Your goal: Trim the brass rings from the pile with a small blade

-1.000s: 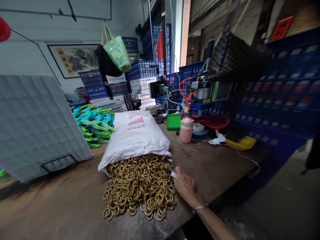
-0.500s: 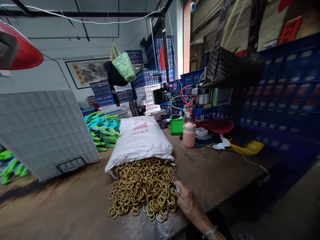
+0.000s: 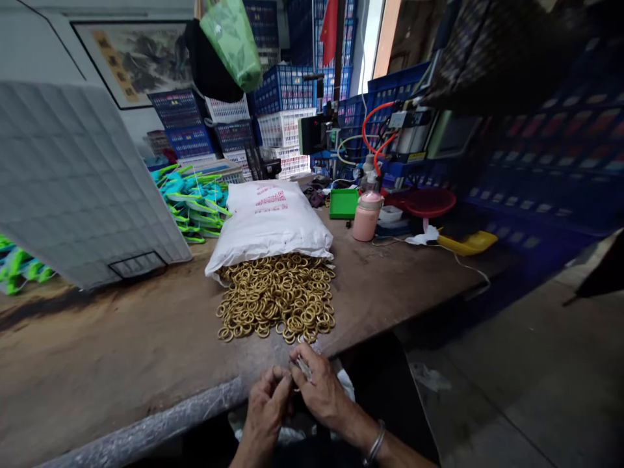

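Observation:
Brass-coloured rings [image 3: 277, 302] lie in a loose pile on the table, spilling from the mouth of a white sack [image 3: 273, 224] with red print. Just below the pile, at the table's front edge, my two hands meet fingertip to fingertip. My left hand [image 3: 266, 409] is closed in a pinch, and whatever is between its fingers is too small to name. My right hand [image 3: 324, 393], with a metal bangle [image 3: 375, 445] on the wrist, is closed around a small pale grey object [image 3: 305, 368] whose kind I cannot tell.
Left stands a grey ribbed panel [image 3: 82, 182], beside bright green and blue items [image 3: 195, 201]. Right of the sack are a green tray [image 3: 343, 204], a pink bottle [image 3: 366, 218], a red dish [image 3: 429, 203] and a yellow scoop [image 3: 470, 243]. Stacked crates [image 3: 285, 91] stand behind.
My right hand has moved from the pile's right side toward me, still with the pale object. My left hand has come into view and meets it. The camera has tilted down.

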A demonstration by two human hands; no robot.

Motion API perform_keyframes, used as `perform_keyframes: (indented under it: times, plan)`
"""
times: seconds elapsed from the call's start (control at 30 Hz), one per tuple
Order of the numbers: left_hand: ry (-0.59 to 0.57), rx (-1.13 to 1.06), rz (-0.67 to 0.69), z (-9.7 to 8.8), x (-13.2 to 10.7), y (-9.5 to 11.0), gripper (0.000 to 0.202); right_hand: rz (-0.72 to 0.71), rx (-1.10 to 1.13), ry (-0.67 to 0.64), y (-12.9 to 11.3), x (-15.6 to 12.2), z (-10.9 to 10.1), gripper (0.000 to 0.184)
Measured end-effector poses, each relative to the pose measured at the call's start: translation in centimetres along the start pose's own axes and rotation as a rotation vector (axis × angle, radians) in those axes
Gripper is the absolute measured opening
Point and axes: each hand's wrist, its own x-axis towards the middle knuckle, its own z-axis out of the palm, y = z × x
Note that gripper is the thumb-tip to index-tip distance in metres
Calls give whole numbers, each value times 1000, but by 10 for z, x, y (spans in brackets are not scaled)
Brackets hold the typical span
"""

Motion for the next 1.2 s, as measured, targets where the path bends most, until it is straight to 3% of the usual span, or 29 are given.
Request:
perform_keyframes:
  times: [0.07,0.2,0.3,0.4,0.63,0.8,0.93,1.03,1.2]
  plan:
    - [39,19,74,-1,-3,2,40,72,7,-13,-2,1,0,9]
    - [140,171,357,-3,-10,15,23,295,164,-151,-6,4,0,29]
    - [192,265,432,-3,-11,24,17,376,298,-206,-4,6,1,32]
    - [177,221,399,-3,-8,26,19,344,309,-150,-2,9,1,28]
    - [-20,-11,61,-7,-7,23,29,290,245,-135,-6,19,-1,22]
    - [-142,-191,34,-8,-10,25,28,220,194,-126,-9,21,0,24]
    - [-102,-325,15,-9,-11,25,25,213,116,-117,-13,20,-1,19]
    - [-49,-313,30,-11,-10,23,27,131,-93,-153,-14,16,0,14]
    - [-82,-200,101,-17,-10,20,23,54,-374,-256,-14,10,4,26]
